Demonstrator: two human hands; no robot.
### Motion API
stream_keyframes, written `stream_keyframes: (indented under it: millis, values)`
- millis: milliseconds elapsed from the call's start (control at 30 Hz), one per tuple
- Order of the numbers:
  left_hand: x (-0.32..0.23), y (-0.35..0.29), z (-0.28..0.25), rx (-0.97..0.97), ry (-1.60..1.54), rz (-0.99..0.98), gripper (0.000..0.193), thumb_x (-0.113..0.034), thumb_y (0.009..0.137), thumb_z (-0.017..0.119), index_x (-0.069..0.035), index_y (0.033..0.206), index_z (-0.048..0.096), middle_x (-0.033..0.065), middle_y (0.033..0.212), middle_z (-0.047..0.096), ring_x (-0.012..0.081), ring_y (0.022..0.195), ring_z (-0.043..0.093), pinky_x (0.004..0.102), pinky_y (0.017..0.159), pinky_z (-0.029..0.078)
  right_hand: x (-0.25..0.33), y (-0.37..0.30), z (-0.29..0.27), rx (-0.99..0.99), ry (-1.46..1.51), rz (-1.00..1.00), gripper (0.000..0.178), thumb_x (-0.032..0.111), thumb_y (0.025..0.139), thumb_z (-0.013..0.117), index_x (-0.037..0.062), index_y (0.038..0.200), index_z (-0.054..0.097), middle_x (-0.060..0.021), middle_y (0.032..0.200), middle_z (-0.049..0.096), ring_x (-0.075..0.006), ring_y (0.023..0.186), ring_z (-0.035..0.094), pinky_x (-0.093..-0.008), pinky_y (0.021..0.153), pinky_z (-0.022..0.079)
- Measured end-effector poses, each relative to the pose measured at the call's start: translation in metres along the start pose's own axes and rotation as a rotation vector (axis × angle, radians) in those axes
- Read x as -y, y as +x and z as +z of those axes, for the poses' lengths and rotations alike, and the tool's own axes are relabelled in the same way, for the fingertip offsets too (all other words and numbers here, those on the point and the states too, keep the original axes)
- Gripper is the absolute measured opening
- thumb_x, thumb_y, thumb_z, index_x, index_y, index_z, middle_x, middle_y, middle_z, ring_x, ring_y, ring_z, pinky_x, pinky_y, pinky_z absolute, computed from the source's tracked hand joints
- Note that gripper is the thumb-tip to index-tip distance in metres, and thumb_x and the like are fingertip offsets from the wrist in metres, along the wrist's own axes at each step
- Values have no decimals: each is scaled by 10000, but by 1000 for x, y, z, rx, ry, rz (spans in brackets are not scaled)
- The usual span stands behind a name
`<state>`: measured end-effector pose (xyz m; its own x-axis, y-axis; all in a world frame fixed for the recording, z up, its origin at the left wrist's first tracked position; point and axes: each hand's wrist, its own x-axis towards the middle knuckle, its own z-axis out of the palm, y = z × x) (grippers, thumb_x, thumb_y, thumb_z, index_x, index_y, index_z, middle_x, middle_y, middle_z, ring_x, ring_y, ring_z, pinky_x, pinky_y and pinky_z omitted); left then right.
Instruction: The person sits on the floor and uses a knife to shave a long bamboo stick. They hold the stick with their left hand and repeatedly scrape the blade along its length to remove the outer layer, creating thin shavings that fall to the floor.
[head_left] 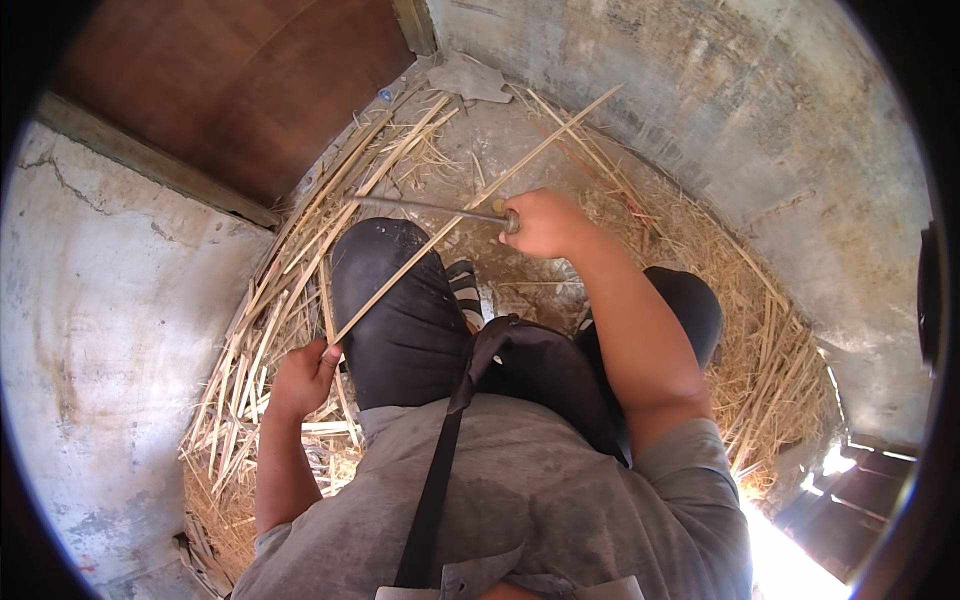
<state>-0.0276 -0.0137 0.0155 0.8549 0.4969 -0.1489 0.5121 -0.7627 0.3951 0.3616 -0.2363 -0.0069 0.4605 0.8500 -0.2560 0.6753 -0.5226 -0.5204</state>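
Two hands: left hand (305, 378), right hand (545, 222). One long cane strip (470, 205) held between them. One metal blade (430, 208). One striped sandal (465, 290). One black shoulder strap (440, 470). Loose cane strips (280, 290) on floor: too many to count.

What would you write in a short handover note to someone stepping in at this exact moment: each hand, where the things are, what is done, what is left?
Left hand: shut on the near end of a long cane strip that runs across the left knee.
Right hand: shut on a long blade, laid against the strip.
Around: split strips piled on the left, shavings on the right.
Done: many strips already lie on the floor.
Left: this strip is in hand, under the blade.
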Motion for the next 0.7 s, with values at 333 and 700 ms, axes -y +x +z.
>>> stream_keyframes:
  millis: [333,700]
  values:
    - [-13,7,-13,108,-22,-109,545,-482,1049,517,20,863,620,250,687,614,470,683,616,499,633,476,-39,2,11,-225,39,126,657,388,812,763,-34,1299,637,-248,1281,660,-400,1196,629,-446,1014,499]
    - [2,6,1,22,6,-18,519,-446,1047,524,20,834,607,266,662,593,501,680,604,516,610,471,-43,0,4,-172,146,215,510,372,807,754,32,1185,712,-205,1179,706,-384,1143,654,-458,968,521]
